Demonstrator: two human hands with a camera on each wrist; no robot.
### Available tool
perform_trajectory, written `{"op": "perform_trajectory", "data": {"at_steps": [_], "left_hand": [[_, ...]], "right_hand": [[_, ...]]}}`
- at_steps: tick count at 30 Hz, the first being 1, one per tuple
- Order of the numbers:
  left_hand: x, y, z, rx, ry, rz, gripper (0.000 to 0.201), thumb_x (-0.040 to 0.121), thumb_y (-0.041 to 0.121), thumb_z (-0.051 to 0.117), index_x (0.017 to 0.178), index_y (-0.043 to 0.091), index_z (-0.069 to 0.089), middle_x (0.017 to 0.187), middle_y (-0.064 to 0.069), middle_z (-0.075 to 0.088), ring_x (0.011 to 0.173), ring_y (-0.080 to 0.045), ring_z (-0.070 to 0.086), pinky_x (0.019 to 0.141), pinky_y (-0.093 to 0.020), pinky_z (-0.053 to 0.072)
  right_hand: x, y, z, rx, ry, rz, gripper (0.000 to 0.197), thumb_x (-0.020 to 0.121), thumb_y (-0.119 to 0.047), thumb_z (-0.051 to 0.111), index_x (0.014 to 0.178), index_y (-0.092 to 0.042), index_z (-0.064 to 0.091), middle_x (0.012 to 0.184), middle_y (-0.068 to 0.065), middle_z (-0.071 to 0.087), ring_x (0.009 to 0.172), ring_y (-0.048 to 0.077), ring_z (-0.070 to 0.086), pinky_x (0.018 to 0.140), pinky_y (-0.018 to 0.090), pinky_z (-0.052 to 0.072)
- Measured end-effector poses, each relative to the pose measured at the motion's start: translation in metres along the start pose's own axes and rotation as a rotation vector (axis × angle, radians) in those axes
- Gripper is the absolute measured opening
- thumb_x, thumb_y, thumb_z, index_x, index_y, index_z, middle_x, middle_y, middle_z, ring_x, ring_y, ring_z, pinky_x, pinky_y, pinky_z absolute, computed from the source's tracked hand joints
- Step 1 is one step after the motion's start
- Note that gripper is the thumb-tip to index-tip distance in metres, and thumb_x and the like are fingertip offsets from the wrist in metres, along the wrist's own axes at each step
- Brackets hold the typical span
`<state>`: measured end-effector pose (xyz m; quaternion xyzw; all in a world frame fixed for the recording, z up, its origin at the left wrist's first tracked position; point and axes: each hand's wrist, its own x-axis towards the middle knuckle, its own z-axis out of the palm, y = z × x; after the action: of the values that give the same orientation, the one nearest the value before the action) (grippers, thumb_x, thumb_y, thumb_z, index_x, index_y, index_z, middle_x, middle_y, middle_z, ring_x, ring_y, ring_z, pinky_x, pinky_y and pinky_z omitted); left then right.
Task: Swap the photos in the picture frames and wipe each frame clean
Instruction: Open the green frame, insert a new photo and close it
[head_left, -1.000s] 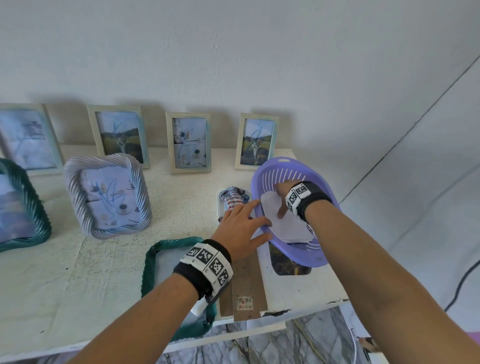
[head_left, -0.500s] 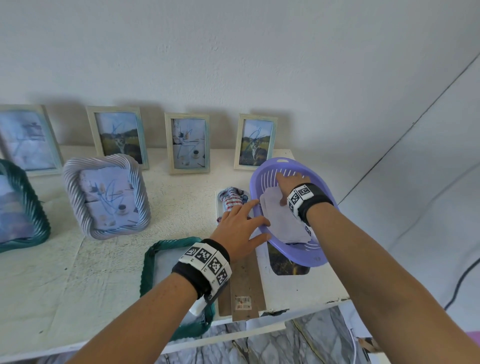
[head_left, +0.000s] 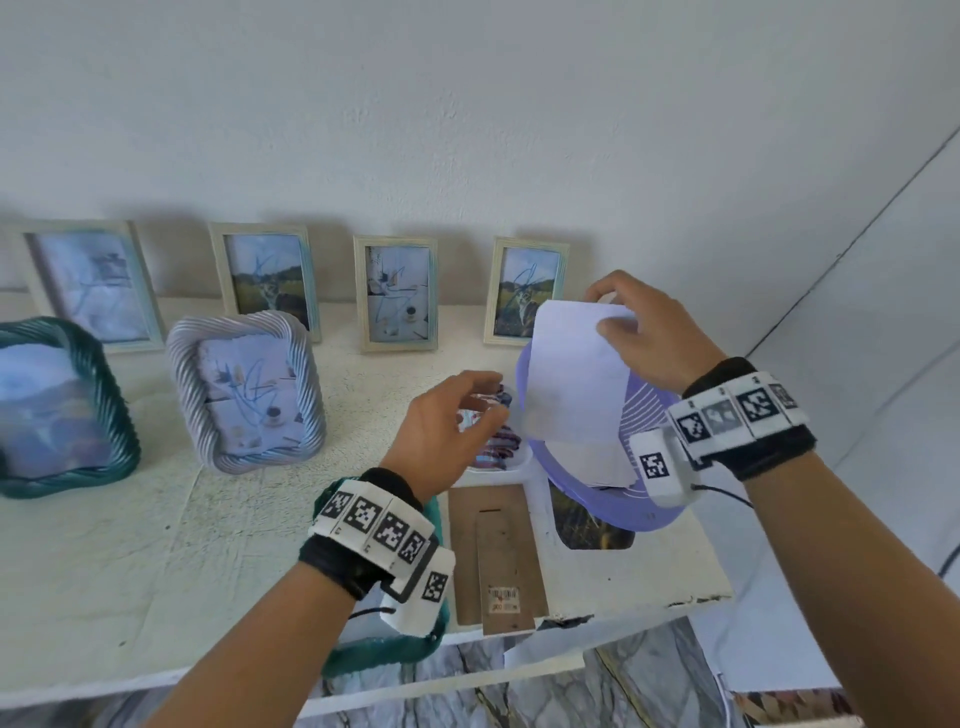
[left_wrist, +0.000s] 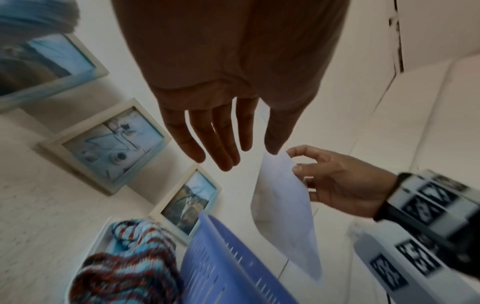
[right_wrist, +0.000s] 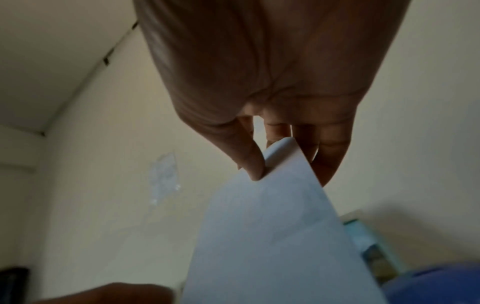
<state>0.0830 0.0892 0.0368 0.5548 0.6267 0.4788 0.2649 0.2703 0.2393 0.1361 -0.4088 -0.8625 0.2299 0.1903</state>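
My right hand (head_left: 605, 314) pinches the top edge of a white photo sheet (head_left: 571, 384), blank back towards me, held upright above the purple slotted basket (head_left: 623, 512). The right wrist view shows thumb and fingers of that hand (right_wrist: 285, 164) clamped on the sheet (right_wrist: 272, 236). My left hand (head_left: 483, 400) hovers open beside the sheet's lower left edge, over a striped cloth (head_left: 498, 449); whether it touches the sheet is unclear. A teal rope frame (head_left: 374, 654) lies flat under my left wrist. Its brown backing board (head_left: 493, 551) lies next to it.
A landscape photo (head_left: 587, 525) lies partly under the basket. A silver rope frame (head_left: 244, 389) and another teal frame (head_left: 57, 410) stand at left. Several pale frames (head_left: 395, 293) lean on the wall. The table's chipped front edge (head_left: 623, 608) is close.
My right hand has lifted the white sheet up out of the basket and now holds it upright. My left hand has risen off the basket rim and opened beside the sheet.
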Motion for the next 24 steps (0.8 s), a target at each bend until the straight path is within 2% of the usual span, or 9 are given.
{"op": "perform_trajectory", "data": {"at_steps": [2,4,8,12,15,19,21,24], "left_hand": [[-0.009,0.006,-0.015,-0.073,-0.001,-0.021,0.027,0.093,0.022,0.063,0.118,0.030,0.059,0.104,0.012,0.068,0.092,0.001,0.064,0.079,-0.016,0.052],[-0.022,0.007,-0.031,-0.117,-0.037,-0.042,0.024,0.092,0.018,0.064,0.115,0.025,0.062,0.096,0.007,0.072,0.085,-0.006,0.068,0.076,-0.018,0.054],[-0.057,-0.010,-0.057,-0.153,-0.079,-0.126,0.013,0.089,0.009,0.066,0.102,0.013,0.069,0.085,-0.005,0.073,0.075,-0.019,0.068,0.072,-0.027,0.057],[-0.090,-0.036,-0.074,-0.191,0.022,-0.261,0.011,0.088,0.005,0.066,0.097,0.009,0.068,0.084,-0.011,0.073,0.072,-0.020,0.068,0.069,-0.029,0.057],[-0.109,-0.056,-0.082,-0.189,0.077,-0.322,0.010,0.087,0.003,0.066,0.096,0.009,0.069,0.084,-0.011,0.074,0.074,-0.024,0.069,0.072,-0.032,0.058],[-0.127,-0.077,-0.087,-0.095,0.065,-0.362,0.011,0.087,0.008,0.069,0.094,0.016,0.070,0.083,0.000,0.075,0.075,-0.018,0.071,0.073,-0.029,0.058],[-0.135,-0.084,-0.087,-0.039,0.060,-0.371,0.010,0.086,0.011,0.070,0.093,0.018,0.071,0.080,0.004,0.075,0.075,-0.014,0.071,0.072,-0.025,0.057],[-0.145,-0.093,-0.088,0.029,0.065,-0.371,0.009,0.085,0.015,0.072,0.094,0.016,0.072,0.079,0.006,0.074,0.074,-0.011,0.070,0.075,-0.027,0.059]], "right_hand": [[-0.014,-0.018,0.009,0.108,-0.014,-0.065,0.024,0.091,-0.005,0.049,0.106,-0.022,0.054,0.083,-0.012,0.054,0.068,0.013,0.053,0.055,0.015,0.040],[-0.027,-0.029,0.026,0.187,-0.038,-0.124,0.023,0.091,-0.004,0.050,0.107,-0.020,0.054,0.084,-0.013,0.055,0.069,0.003,0.052,0.059,0.016,0.038],[-0.050,-0.044,0.071,0.325,-0.050,-0.182,0.024,0.095,-0.008,0.054,0.115,-0.022,0.054,0.097,-0.017,0.057,0.078,0.004,0.055,0.065,0.018,0.041],[-0.073,-0.047,0.122,0.509,-0.062,-0.018,0.037,0.092,-0.016,0.062,0.127,-0.020,0.051,0.098,-0.006,0.064,0.085,0.008,0.063,0.071,0.024,0.053],[-0.094,-0.045,0.160,0.562,-0.183,0.107,0.035,0.089,-0.017,0.065,0.122,-0.022,0.052,0.096,0.000,0.067,0.088,0.015,0.064,0.071,0.020,0.050],[-0.116,-0.048,0.197,0.529,-0.239,0.149,0.027,0.088,-0.018,0.064,0.109,-0.031,0.053,0.092,0.002,0.066,0.085,0.015,0.063,0.074,0.027,0.053],[-0.124,-0.050,0.208,0.473,-0.230,0.165,0.025,0.089,-0.019,0.064,0.109,-0.029,0.054,0.086,-0.001,0.063,0.080,0.012,0.060,0.071,0.024,0.048],[-0.133,-0.054,0.217,0.383,-0.235,0.153,0.028,0.089,-0.022,0.063,0.115,-0.026,0.054,0.082,-0.002,0.063,0.076,0.010,0.060,0.070,0.023,0.048]]}}
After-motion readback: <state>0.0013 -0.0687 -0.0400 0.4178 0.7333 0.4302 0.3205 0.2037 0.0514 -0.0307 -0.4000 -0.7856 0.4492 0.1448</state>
